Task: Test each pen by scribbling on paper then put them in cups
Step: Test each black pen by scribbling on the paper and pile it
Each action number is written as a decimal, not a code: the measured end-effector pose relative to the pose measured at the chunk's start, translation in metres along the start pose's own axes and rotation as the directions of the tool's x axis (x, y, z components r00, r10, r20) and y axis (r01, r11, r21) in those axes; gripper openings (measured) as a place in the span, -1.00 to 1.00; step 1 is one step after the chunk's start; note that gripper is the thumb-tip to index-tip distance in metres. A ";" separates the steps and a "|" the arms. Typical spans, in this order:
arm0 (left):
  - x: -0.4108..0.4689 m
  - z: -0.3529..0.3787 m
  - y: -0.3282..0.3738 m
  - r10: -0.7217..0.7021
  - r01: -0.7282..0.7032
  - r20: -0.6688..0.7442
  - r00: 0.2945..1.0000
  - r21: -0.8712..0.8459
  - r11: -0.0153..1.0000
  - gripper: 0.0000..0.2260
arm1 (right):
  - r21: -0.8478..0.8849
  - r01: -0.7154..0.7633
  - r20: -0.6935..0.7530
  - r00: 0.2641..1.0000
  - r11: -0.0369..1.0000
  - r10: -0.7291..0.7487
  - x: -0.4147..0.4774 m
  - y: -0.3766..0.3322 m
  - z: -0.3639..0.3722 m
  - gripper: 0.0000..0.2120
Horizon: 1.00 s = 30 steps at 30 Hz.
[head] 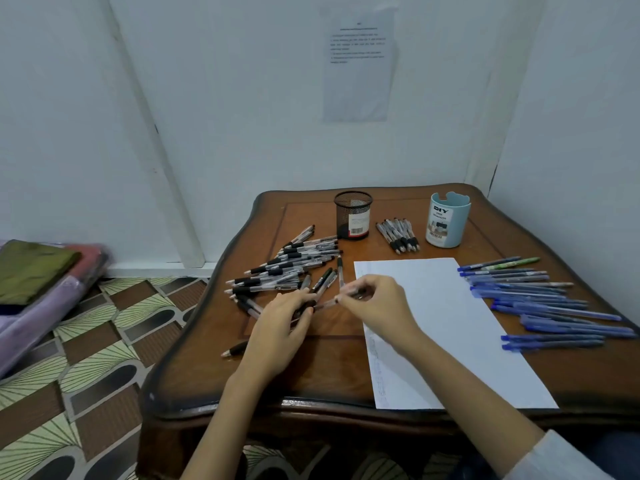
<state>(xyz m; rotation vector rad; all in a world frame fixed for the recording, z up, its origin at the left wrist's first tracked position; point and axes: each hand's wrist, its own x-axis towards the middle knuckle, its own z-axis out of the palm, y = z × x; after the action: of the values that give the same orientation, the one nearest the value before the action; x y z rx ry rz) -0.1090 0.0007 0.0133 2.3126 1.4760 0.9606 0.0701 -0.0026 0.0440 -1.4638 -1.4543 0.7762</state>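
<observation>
A heap of clear pens with black grips (287, 268) lies on the left half of the wooden table (346, 372). My left hand (280, 327) rests on the near edge of the heap, fingers curled over several pens. My right hand (377, 306) pinches one clear black pen (329, 303) by its end, just left of the white paper (450, 320). Faint scribbles run down the paper's left edge. A black mesh cup (352, 214) and a light blue cup (447, 220) stand at the back. Whether the cups hold pens is hidden.
A small bundle of black pens (398, 234) lies between the two cups. Several blue pens (540, 299) are spread right of the paper. One black pen (235, 349) lies alone near the table's left edge. Folded cloth (41, 271) sits on the patterned floor at left.
</observation>
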 end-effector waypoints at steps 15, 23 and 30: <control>0.025 0.063 0.045 0.061 -0.132 0.332 0.941 0.197 0.972 -0.55 | 0.876 -0.140 0.029 0.970 0.462 0.240 0.029 0.015 -0.092 -0.58; 0.029 0.068 0.048 0.084 -0.171 0.307 0.948 0.267 0.948 -0.53 | 0.909 -0.250 0.107 0.913 0.333 0.393 0.029 0.030 -0.102 -0.63; 0.028 0.069 0.048 0.128 -0.212 0.293 0.947 0.276 0.938 -0.54 | 0.916 -0.251 0.155 0.941 0.313 0.302 0.036 0.040 -0.095 -0.64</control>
<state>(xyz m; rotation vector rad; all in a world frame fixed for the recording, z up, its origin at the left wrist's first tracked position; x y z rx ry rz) -0.0230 0.0131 -0.0024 2.6983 1.4064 0.4449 0.1765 0.0214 0.0515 -0.7572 -0.4289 1.4681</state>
